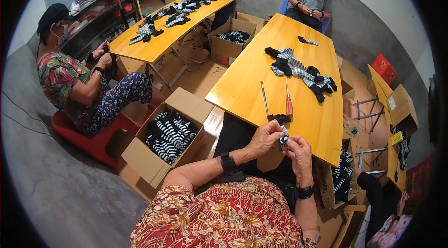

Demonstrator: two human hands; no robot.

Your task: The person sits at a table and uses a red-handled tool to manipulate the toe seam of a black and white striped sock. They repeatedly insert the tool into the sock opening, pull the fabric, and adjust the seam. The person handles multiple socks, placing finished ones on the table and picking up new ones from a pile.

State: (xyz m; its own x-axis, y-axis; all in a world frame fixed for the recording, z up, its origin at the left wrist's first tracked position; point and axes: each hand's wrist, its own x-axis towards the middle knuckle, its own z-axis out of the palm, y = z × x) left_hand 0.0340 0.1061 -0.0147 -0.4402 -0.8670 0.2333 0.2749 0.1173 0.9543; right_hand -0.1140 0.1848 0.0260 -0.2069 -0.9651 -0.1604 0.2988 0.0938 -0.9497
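Two hands meet at the near edge of the wooden table [242, 89]: the left hand [265, 137] and the right hand [298, 151] are both pinched on one small black-and-grey striped sock [283, 135], held between them just off the table edge. The sock's long axis cannot be told. Directly ahead of the hands, a red-handled screwdriver [288, 101] and a thin metal rod [264, 100] lie pointing away, the screwdriver nearer the right hand. Farther ahead lies a pile of striped socks [301, 73]. To the left, a cardboard box [161, 143] holds more socks.
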